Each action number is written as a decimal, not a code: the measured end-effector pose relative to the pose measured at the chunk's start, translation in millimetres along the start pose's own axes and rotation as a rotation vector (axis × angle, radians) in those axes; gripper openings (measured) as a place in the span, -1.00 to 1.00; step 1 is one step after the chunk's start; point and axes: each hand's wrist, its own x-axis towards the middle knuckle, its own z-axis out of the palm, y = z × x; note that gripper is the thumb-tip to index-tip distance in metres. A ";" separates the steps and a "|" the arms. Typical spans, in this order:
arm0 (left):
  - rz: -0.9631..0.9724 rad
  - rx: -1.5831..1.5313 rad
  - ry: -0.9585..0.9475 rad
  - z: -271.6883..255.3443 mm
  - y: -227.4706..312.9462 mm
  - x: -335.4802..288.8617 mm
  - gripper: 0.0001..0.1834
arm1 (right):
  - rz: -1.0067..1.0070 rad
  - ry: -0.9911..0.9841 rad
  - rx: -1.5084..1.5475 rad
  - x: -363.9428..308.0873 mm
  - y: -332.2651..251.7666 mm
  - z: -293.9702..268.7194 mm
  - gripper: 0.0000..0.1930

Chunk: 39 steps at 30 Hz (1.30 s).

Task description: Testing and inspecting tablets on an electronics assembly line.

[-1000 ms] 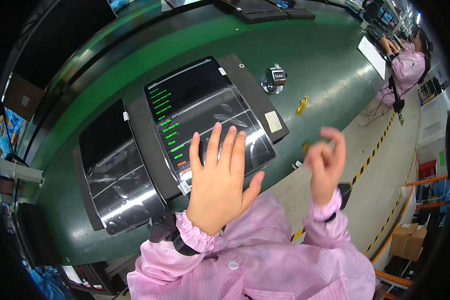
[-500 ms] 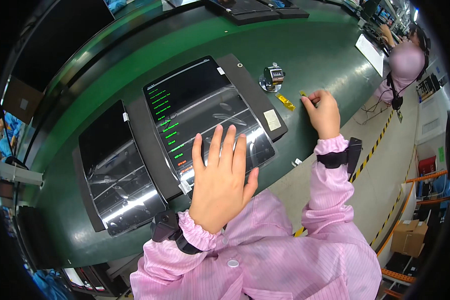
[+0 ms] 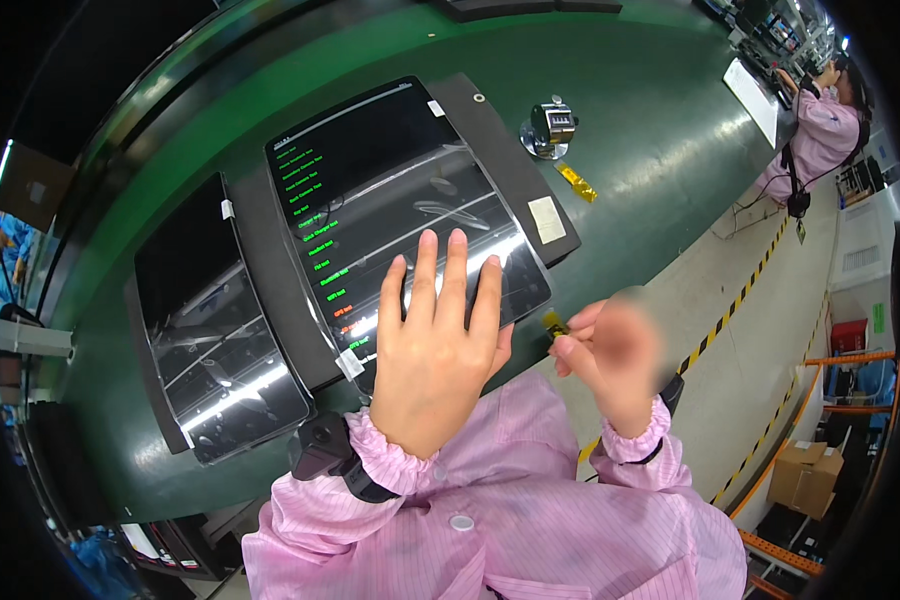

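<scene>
Fingers [image 3: 425, 285] spread, left hand [image 3: 430, 370] overlies touchscreen tablet [image 3: 370, 140]; right hand [image 3: 618, 358] pinches yellow tape [image 3: 552, 321].
Advisable: light left pressure, edge-only tape grip.

Glare across 2 screens [image 3: 395, 205], right hand [image 3: 615, 355] blurred, dark bent edges

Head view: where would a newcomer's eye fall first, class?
First, the lit tablet left of centre, the left hand spread over its lower part. Next, the right hand off that tablet's lower right corner, pinching a yellow strip. Then the dark tablet further left.
</scene>
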 end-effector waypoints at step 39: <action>-0.012 -0.061 0.037 1.5 6.8 4.7 -0.37 | -0.448 -0.095 -0.665 37.6 0.4 -16.8 -0.60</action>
